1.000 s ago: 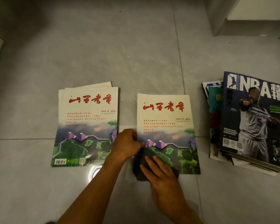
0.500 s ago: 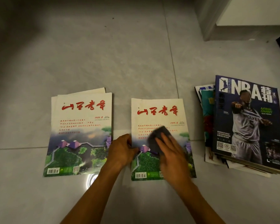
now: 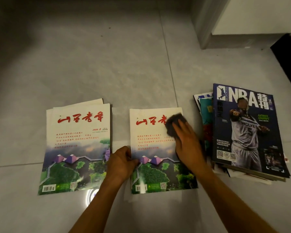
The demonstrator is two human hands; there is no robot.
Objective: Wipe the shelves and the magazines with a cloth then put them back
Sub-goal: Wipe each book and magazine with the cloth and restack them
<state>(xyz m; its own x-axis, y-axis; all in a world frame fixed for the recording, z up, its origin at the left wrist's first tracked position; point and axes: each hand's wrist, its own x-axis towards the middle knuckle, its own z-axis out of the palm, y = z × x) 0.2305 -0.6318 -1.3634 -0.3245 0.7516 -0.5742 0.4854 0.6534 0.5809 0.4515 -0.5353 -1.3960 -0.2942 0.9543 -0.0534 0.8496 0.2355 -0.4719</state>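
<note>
On the grey tile floor [image 3: 91, 64], far left: small pile of magazines [image 3: 76, 148], top cover w/ red characters over a green landscape, lying flat; a second copy's edge shows beneath at the top. Just right of it, bright lamp reflection [image 3: 91, 195] on the tile.

Centre-left: left hand [image 3: 122, 163] sits on the left edge of the middle magazine [image 3: 151, 165], fingers curled, pinning the cover to the floor; cannot tell if the thumb is under the edge.

Centre: middle magazine lies flat, same cover design as the left pile, apart from it w/ a strip of bare floor between.

Centre-right: right hand [image 3: 186, 142] lies palm-down, fingers straight, pressing a dark cloth [image 3: 175, 121] onto the magazine's upper right corner. Cloth covers part of the red title; blurred.

Right: untidy stack of magazines [image 3: 207, 118], approx. near the middle one, topped by a dark basketball magazine [image 3: 245, 128], edges misaligned.

Top right: pale base of a cabinet [image 3: 242, 19] standing on the floor; dark object at far right edge, not identifiable.
</note>
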